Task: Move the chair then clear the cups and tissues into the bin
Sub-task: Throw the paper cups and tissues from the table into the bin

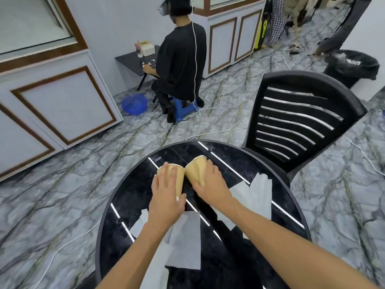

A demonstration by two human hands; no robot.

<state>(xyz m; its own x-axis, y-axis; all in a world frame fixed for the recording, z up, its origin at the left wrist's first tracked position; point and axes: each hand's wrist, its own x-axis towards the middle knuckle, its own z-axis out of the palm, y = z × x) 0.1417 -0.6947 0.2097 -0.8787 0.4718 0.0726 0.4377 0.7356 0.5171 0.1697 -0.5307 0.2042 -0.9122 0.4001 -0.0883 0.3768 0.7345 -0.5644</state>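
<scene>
Looking down from the head camera, the person is standing over a round black counter and reaching in with both arms. The left hand is wrapping over the top of a tan paper cup, fingers spread down its side, grasping it. The right hand is closing around a second cup, which is tilting and looking dented; the two cups are touching each other near the middle of the counter.

White tissues are lying on the counter on the near side of the cups: one tissue under the left forearm, another tissue to the right of the right wrist, beside the counter's edge. A black slatted chair is standing at the counter's far right rim, its back facing the counter. A black-lined bin is sitting well beyond the chair, on the marble floor. Another person is sitting at a small table far across the room.

I would judge the cup-clearing step to be in hand. The next move calls for lifting both cups together, carrying them around the chair to the bin, then coming back for the tissues.
</scene>
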